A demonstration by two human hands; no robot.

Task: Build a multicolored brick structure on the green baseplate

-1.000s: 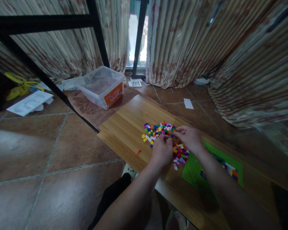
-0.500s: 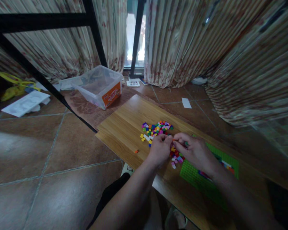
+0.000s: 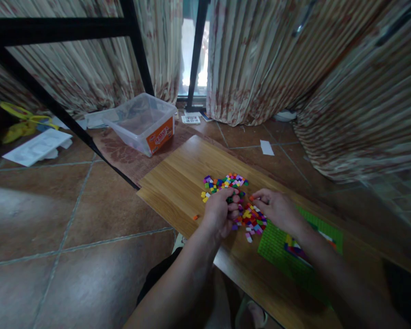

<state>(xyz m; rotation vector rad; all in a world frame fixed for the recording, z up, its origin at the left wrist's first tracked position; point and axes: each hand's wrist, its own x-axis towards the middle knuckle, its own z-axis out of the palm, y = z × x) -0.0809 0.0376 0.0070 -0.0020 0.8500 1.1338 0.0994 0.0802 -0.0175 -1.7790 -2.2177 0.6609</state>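
Fingers on the right hand (image 3: 276,209) pinch an orange brick (image 3: 251,198) at the tips, probably because it's tiny. Left hand (image 3: 218,210) is curled, can't tell if it's gripping anything. Loose bricks (image 3: 253,220) lie by both, handy to reach, left of the green baseplate (image 3: 274,246).

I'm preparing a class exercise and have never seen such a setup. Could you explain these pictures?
There is no machine here: a person is working bare-handed, and one camera worn on the head looks forward and down. On the wooden table lie loose colourful bricks and a green baseplate bearing attached pieces, partly hidden by the right arm. The right hand pinches a small orange piece. The left hand is curled by the bricks; exactly what it holds is too small to tell.
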